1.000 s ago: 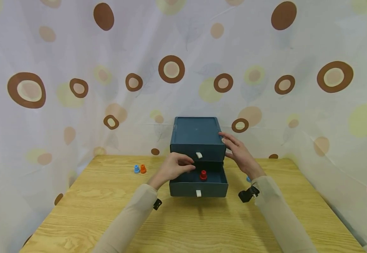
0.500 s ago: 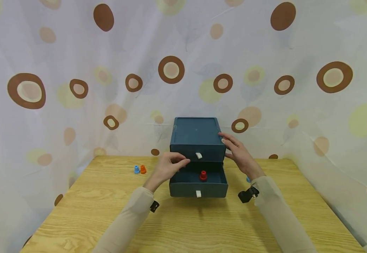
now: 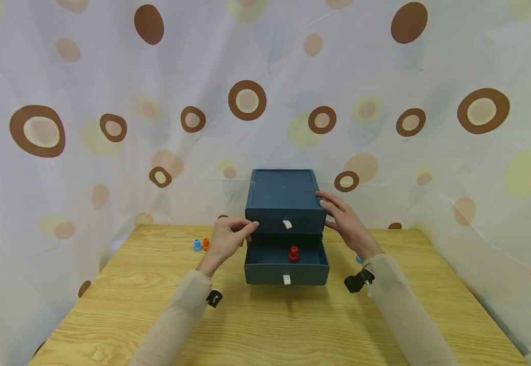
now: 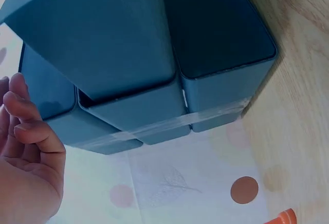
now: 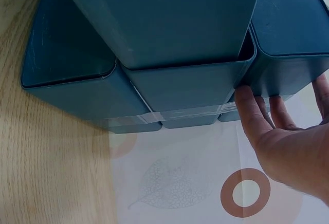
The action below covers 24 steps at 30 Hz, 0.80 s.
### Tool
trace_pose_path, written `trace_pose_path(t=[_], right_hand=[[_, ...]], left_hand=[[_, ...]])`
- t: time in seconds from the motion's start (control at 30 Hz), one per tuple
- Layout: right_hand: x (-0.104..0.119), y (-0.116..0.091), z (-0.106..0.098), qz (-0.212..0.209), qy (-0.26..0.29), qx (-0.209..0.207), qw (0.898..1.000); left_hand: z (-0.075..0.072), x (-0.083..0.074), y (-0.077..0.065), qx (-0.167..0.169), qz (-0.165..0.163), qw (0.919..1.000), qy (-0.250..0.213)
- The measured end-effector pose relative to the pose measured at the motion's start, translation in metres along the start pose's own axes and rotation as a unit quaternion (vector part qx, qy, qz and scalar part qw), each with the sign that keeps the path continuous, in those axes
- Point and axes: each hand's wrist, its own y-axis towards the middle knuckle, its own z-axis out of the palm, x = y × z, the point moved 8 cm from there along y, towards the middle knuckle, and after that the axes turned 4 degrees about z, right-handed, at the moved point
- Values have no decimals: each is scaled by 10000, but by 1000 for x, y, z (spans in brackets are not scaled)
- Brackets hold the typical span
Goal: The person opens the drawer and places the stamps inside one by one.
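Tape (image 4: 159,127) is seen only in wrist views; nothing is gripped by left hand (image 3: 224,239), cabinet (image 3: 284,189) touched by spread right hand (image 3: 349,222).

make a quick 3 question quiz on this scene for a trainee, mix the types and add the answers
1. Which colour of piece stands in the open drawer? a) green b) red c) yellow
2. True or false: the right hand is inside the open drawer.
3. Fill the gap: toward the left of the table, the orange piece stands beside a ____.

Key:
1. b, the red piece
2. False, it is at the right side of the drawer unit
3. light blue piece
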Motion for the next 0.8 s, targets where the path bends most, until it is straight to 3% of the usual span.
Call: trace_pose_path(t=[0.17, 0.4, 0.63, 0.8], right_hand=[[-1, -1, 0, 10, -22, -3, 10000], [-1, -2, -1, 6, -37, -16, 10000], [0, -1, -1, 4, -44, -7, 10000], [1, -1, 0, 14, -47, -12, 10000]], left_hand=[[-9, -16, -7, 4, -152, 9998, -139], [-19, -10, -10, -134, -61, 9992, -359], [-35, 39, -13, -365, -475, 9968, -525], [-49, 63, -21, -331, -874, 9940, -564]])
